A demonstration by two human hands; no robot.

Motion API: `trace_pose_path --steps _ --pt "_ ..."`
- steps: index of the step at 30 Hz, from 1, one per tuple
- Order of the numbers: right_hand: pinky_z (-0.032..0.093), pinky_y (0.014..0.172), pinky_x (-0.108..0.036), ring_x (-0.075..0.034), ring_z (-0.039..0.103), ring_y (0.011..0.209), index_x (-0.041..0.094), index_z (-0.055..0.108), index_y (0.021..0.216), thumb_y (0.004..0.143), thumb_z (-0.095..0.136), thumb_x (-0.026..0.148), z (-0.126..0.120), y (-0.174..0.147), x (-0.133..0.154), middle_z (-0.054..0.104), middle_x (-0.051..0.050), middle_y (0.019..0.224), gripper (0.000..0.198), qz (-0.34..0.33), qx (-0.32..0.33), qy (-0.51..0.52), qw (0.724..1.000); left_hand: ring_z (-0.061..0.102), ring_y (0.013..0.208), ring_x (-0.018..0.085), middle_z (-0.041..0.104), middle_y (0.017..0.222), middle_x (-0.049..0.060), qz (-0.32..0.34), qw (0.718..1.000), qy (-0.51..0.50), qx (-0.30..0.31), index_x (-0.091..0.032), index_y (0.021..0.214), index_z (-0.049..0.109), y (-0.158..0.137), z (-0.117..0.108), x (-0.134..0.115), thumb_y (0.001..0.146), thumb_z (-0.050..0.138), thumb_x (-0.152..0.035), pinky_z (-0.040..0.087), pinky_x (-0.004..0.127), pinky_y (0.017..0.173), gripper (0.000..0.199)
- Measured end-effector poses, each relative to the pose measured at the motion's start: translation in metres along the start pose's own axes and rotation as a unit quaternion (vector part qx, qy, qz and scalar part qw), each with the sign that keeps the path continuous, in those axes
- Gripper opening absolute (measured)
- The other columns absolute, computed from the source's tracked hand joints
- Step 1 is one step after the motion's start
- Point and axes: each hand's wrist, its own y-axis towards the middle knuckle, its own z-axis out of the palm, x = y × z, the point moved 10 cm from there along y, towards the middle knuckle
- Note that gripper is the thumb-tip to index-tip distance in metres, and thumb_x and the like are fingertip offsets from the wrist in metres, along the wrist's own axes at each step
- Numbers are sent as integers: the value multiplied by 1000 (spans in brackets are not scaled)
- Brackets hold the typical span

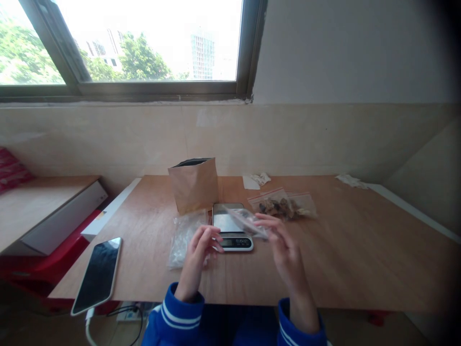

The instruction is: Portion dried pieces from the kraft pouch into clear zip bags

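Note:
My right hand (283, 242) pinches a small clear plastic bag (247, 220) by its right end and holds it tilted over a kitchen scale (236, 242). What the bag contains, if anything, is too blurred to tell. My left hand (204, 242) is at the scale's left front corner, fingers loosely bent and apart, with nothing seen in it. Partly behind that hand lies a pack of clear plastic bags (182, 242). Right of the scale, zip bags (277, 206) with brown dried pieces lie on the wooden table (353, 254).
An open brown paper bag (194, 185) stands upright behind the scale. A charging phone (99, 271) rests at the table's left front edge. Crumpled white paper (261, 179) lies at the back, and another white scrap (351, 181) at the back right. A window (154, 89) is above.

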Motion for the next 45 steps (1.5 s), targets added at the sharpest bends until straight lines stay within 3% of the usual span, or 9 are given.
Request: trace_pose_path --steps 4,9,12,15,17,20,29,36,45 --pt "42 97 -33 -19 55 113 25 68 95 91 41 26 50 -16 24 61 -5 116 27 -37 138 10 990 56 58 12 60 72 3 -98 979 -177 4 -16 82 58 -9 23 21 81 50 -59 42 24 53 44" --pt "26 111 -43 -21 44 127 26 64 108 95 33 26 76 -31 27 56 -5 127 34 -41 268 -4 963 62 75 16 65 89 4 -96 976 -172 -95 -17 97 59 -9 -5 29 75 63 -42 47 25 64 34" --pt "19 111 -49 -24 41 127 26 66 97 97 28 32 66 -25 17 59 -5 120 39 -18 210 -84 974 60 73 14 64 84 1 -53 982 -143 -115 -18 91 59 -8 -13 25 76 62 -39 46 24 66 26" --pt "38 93 -40 -23 54 99 21 61 80 93 43 43 56 -19 10 61 -6 95 31 7 127 -148 981 54 65 11 59 74 -2 3 991 -62 -114 -18 84 59 -8 -10 15 78 62 -39 44 22 63 22" --pt "44 71 -30 -17 53 73 21 53 74 90 48 46 65 -22 5 56 -1 75 30 33 148 -136 979 52 64 11 57 71 -2 34 994 -4 -102 -19 82 60 -8 -3 11 81 59 -41 43 23 63 23" --pt "37 53 -24 -13 46 56 22 47 73 90 47 46 82 -29 -1 48 4 62 30 69 206 -95 971 51 68 14 57 71 -1 65 991 70 -95 -19 77 59 -8 6 6 85 55 -43 41 24 66 25" --pt "38 55 -23 -16 56 61 22 46 74 94 38 33 83 -28 -2 59 0 68 24 52 180 -114 976 44 63 13 47 65 -3 90 983 147 -64 -20 69 49 -6 22 -5 91 44 -45 37 24 62 33" --pt "39 56 -24 -18 62 66 20 56 85 94 35 31 80 -28 -12 65 -4 72 26 49 166 -109 979 45 65 13 47 68 -3 93 977 193 10 -20 74 47 -1 38 -4 91 42 -42 35 25 64 29" --pt "31 51 -22 -12 46 51 21 45 66 91 39 33 74 -26 -20 48 4 56 28 65 107 -63 990 37 61 11 38 64 -4 75 983 166 39 -20 70 42 0 41 -2 89 46 -41 31 23 57 29"
